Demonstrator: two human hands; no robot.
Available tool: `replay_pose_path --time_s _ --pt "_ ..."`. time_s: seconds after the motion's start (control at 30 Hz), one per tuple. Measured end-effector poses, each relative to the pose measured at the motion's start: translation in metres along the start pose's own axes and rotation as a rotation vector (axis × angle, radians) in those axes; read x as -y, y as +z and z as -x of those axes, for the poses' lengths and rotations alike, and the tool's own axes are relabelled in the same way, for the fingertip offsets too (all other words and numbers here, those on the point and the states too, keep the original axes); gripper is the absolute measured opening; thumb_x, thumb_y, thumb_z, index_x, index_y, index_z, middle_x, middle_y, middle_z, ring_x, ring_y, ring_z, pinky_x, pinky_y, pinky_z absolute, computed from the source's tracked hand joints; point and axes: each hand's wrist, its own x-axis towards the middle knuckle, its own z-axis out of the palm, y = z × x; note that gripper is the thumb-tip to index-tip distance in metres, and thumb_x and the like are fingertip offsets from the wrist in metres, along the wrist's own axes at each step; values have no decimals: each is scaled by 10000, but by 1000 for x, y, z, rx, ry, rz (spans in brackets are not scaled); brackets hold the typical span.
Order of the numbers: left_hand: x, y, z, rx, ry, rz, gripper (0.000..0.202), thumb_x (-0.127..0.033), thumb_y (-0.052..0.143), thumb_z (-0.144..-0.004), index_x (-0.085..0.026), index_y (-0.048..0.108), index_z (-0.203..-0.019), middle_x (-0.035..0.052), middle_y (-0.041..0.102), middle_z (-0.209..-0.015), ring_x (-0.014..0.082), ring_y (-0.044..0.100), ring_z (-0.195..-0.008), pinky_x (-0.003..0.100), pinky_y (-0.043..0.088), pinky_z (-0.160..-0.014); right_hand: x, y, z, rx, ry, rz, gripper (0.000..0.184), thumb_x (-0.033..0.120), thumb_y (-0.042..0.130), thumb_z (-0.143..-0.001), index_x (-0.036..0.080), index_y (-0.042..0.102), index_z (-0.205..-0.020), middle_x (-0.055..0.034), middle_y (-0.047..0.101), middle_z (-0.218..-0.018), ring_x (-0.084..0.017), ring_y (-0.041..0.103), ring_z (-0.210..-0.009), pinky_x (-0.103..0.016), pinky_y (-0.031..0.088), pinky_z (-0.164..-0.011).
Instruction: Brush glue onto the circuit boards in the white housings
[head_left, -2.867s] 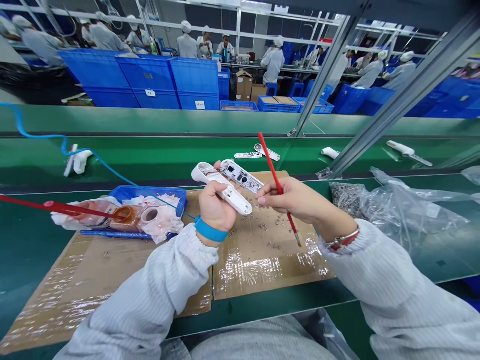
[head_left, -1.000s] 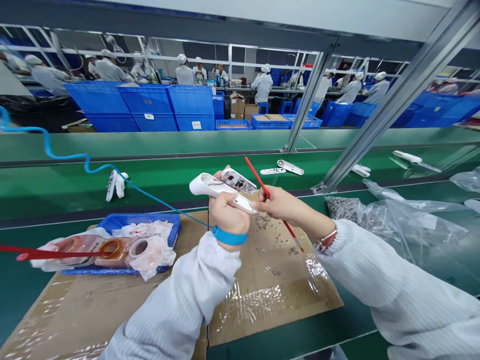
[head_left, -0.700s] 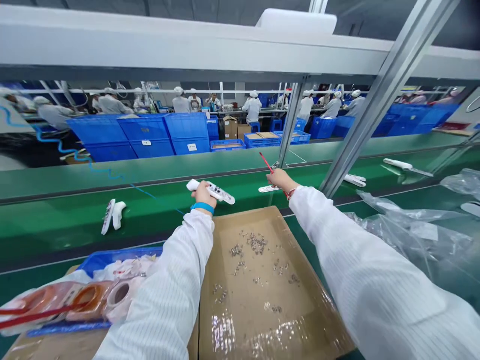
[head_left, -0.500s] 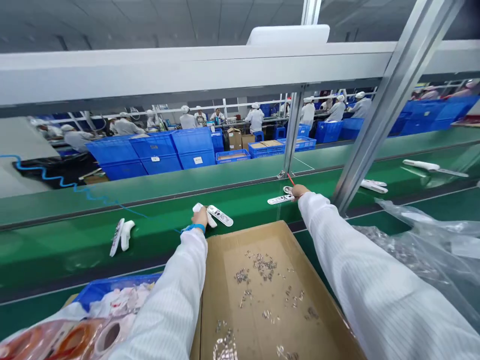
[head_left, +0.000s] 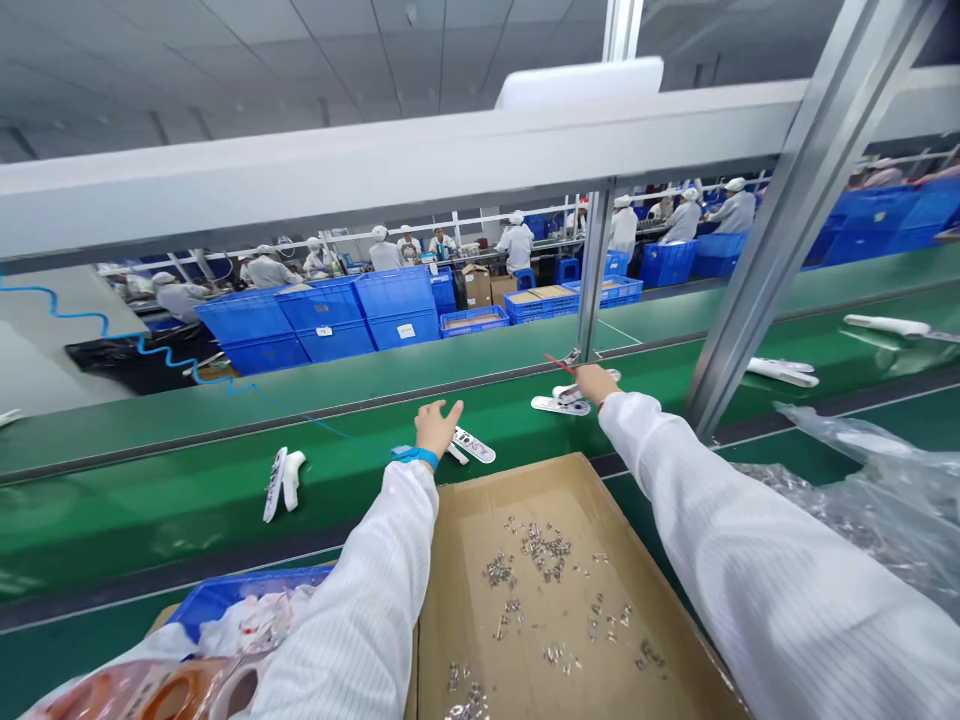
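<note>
The one view comes from the person's head and faces forward across a green conveyor belt (head_left: 180,510). It sits close above a cardboard tray (head_left: 540,590), with the far workshop beyond

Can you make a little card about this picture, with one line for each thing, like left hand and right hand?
Left hand: open, fingers spread, near a white plastic handset
Right hand: holding a red-handled brush
Left wrist: blue wristband
Belt: green conveyor belt
Below hands: cardboard tray with small metal parts
Far away: blue crates, a co-worker in white
</note>
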Motion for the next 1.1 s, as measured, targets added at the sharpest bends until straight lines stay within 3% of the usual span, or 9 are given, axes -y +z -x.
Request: replay_pose_path --time_s 0.1,0.2,0.37,0.5,0.63,0.7,0.87,0.97,1.1 --pt "-29 5 15 142 162 194 500 -435 654 -765 -168 572 -1181 137 450 -1387 270 328 -1333 360 205 -1103 35 -33 11 -16 -282 37 311 326 589 -903 110 567 -1126 -113 562 -1135 -212 576 -994 -383 502 -852" --pt "-50 5 40 250 250 402 620 -428 718 -700 -204 522 -1244 124 422 -1423 292 356 -1321 372 253 -1079 72 -68 40 -77 -556 58 271 319 573 -913 132 578 -1109 -95 561 -1156 -213 563 -1026 -417 484 -887" --pt "-63 -8 101 443 200 717 677 -518 728 -653 -189 486 -1193 146 597 -1203 288 559 -1111 405 409 -950 115 -106 111 -175 -878 32 102 123 596 -845 150 665 -916 -71 570 -1235 -219 570 -1066 -376 451 -934" --pt "-59 -31 161 598 11 896 572 -588 618 -730 -179 466 -1101 115 643 -1015 225 651 -822 391 504 -766 122 -121 159 -262 -919 -116 290 22 578 -759 191 688 -968 -56 461 -1386 -252 579 -1091 -299 479 -864" --pt "-52 -59 220 661 -117 975 429 -403 724 -704 -153 502 -972 66 624 -891 152 622 -739 294 508 -700 101 -130 210 -410 -783 -381 329 156 401 -925 169 554 -1216 -109 579 -1240 -199 656 -907 -284 519 -729" --pt "-49 -71 247 643 -143 994 400 -295 758 -678 -152 498 -946 43 614 -853 127 604 -721 248 493 -669 83 -129 243 -494 -696 -611 386 274 246 -993 137 531 -1214 -108 665 -1030 -162 663 -697 -268 515 -588" --pt "-40 -96 300 442 -104 1000 520 -177 780 -645 -191 454 -1049 -4 616 -825 113 597 -711 231 487 -659 43 -98 342 -854 -744 -1308 357 348 393 -952 191 673 -797 -43 648 -772 -147 619 -685 -250 511 -571" --pt "-32 -108 324 349 -60 931 521 -207 769 -673 -212 448 -1084 27 651 -956 139 624 -819 263 497 -751 36 -69 394 -818 -730 -1474 246 286 462 -927 178 662 -832 -32 632 -718 -134 558 -492 -250 434 -352" --pt "-24 -118 349 250 -27 795 472 -248 756 -698 -219 468 -1071 57 657 -1092 154 636 -921 272 488 -836 38 -39 429 -812 -606 -1470 42 160 629 -827 182 655 -851 -39 661 -810 -160 591 -541 -293 493 -396"
